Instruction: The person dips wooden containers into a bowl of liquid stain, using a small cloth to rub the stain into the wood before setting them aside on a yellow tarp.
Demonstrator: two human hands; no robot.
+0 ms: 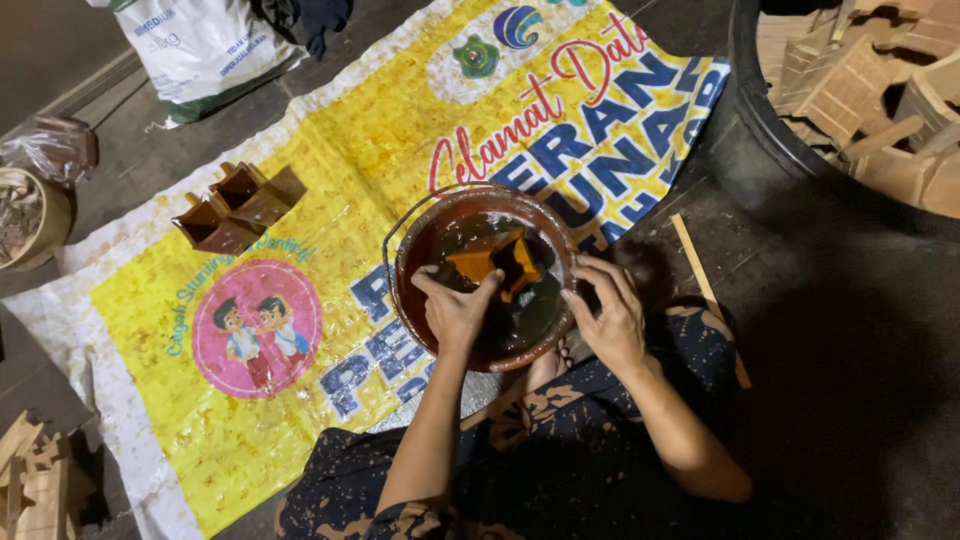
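A round bucket stained reddish-brown holds dark liquid and stands on a yellow printed banner. Inside it, a small wooden piece sits partly in the liquid, orange-brown where it is wet. My left hand reaches into the bucket from the near side and grips the wooden piece with its fingertips. My right hand rests on the bucket's right rim, fingers curled over the edge. Both forearms come up from my lap, which is covered in dark patterned cloth.
Three stained dark-brown wooden pieces lie together on the banner at the left. A large black tub of unstained wooden pieces stands at the top right. A thin wooden stick lies on the floor. A white sack lies at the top left.
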